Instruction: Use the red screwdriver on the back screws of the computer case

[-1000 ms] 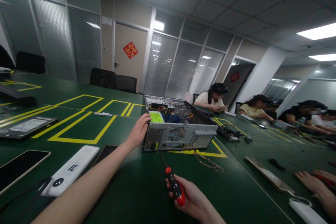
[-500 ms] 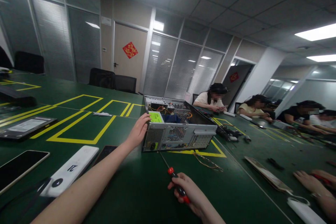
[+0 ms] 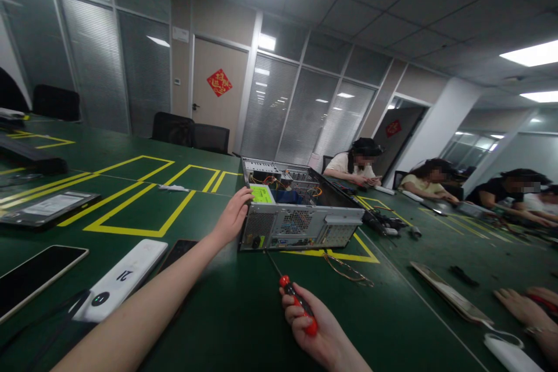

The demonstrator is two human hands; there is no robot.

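An open computer case (image 3: 300, 218) lies on the green table (image 3: 244, 308), its rear panel facing me. My left hand (image 3: 233, 218) grips the case's near left top corner, beside a green-labelled power supply (image 3: 261, 194). My right hand (image 3: 311, 328) is closed round the red and black handle of a screwdriver (image 3: 296, 302). The thin shaft points at the lower left of the rear panel, with its tip close to or touching the panel.
To my left lie a white box (image 3: 120, 282), a dark phone (image 3: 35, 276) and a flat drive (image 3: 43, 207). Loose wires (image 3: 346, 267) sit right of the case. Several people sit along the right side; another person's hands (image 3: 527, 308) rest at the right edge.
My right hand has turned and re-gripped the screwdriver handle, shifting slightly right. My left hand has stayed on the case corner.
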